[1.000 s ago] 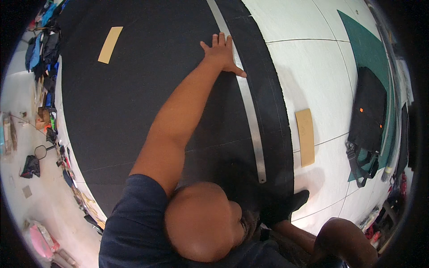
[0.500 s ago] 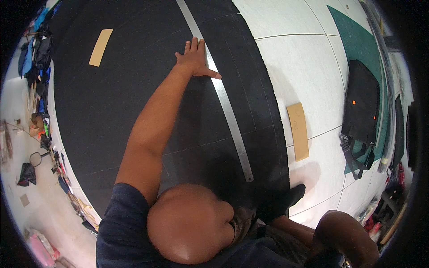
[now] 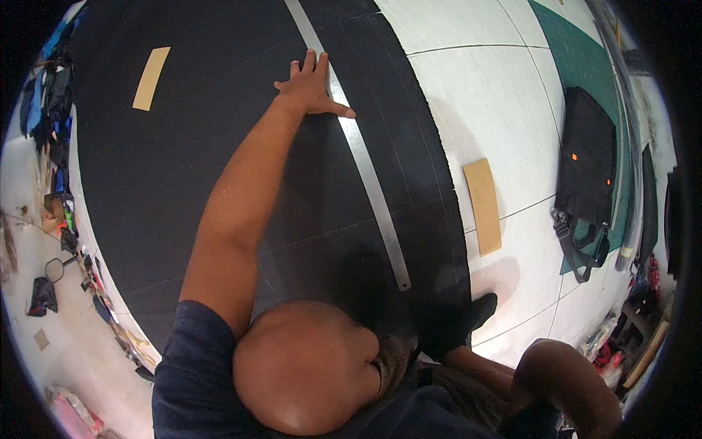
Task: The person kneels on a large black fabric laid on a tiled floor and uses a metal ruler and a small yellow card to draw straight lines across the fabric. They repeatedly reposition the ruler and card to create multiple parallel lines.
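A long steel ruler lies on a large sheet of black fabric, running from the far edge of the picture toward my bent knee. My left hand is stretched far forward with its fingers spread. Its fingertips and thumb rest on the ruler, and the palm lies on the fabric just left of it. Thin pale lines are marked on the cloth on both sides of the ruler. My right hand does not show.
One tan card strip lies on the fabric at the far left. Another tan card strip is on the white tiled floor. A black bag rests on a green mat at right. Assorted clutter lines the left side.
The whole view has shifted slightly, so things sit a little further left and higher. My left hand stays spread on the ruler.
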Available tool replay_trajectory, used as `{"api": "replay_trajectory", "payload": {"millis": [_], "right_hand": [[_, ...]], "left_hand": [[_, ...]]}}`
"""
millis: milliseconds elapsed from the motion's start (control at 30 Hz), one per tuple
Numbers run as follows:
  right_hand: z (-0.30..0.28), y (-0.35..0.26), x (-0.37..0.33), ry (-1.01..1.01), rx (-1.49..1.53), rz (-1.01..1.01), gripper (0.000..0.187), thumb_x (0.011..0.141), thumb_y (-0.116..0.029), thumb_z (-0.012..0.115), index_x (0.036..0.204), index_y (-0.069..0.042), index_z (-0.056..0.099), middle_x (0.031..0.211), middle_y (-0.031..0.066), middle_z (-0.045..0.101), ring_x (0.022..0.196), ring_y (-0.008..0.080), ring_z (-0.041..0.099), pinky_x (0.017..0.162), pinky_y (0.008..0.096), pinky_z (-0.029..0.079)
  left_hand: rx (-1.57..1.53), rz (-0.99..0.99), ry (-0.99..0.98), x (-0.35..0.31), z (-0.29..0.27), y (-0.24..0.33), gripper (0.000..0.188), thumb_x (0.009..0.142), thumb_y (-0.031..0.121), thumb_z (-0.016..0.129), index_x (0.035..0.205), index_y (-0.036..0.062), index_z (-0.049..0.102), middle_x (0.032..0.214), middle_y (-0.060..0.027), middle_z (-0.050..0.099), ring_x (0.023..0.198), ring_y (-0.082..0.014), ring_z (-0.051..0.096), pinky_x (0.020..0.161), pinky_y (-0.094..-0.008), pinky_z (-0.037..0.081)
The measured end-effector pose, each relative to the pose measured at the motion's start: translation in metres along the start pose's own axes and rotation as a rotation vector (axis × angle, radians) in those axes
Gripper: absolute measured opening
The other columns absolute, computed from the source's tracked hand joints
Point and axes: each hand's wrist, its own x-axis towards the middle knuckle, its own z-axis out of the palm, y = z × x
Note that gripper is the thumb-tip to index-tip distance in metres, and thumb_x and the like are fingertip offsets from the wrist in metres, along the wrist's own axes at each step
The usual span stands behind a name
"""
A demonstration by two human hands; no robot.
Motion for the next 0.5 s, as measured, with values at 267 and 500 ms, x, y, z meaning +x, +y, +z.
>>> {"api": "replay_trajectory", "payload": {"millis": [267, 500], "right_hand": [[-0.046, 0.001, -0.003, 0.163, -0.161, -0.065, 0.038, 0.112, -0.033, 0.045, 0.135, -0.002, 0.047, 0.096, 0.0127, 0.073, 0.083, 0.0222, 0.070, 0.090, 0.0392, 0.055], [-0.014, 0.158, -0.038, 0.663, -0.078, 0.713, 0.044, 0.113, -0.035, 0.044, 0.141, -0.001, 0.047, 0.099, 0.0141, 0.076, 0.085, 0.0229, 0.072, 0.088, 0.0381, 0.057]], "left_hand": [[-0.009, -0.012, 0.021, -0.004, 0.001, -0.004, 0.155, 0.045, 0.075, 0.093, 0.167, 0.0178, 0.017, 0.173, -0.0201, 0.010, 0.157, -0.0484, 0.013, 0.114, -0.0817, 0.023], [-0.025, -0.019, -0.024, -0.003, -0.010, -0.014, 0.151, 0.047, 0.066, 0.096, 0.167, 0.0163, 0.018, 0.173, -0.0165, 0.015, 0.158, -0.0431, 0.016, 0.118, -0.0751, 0.026]]}}
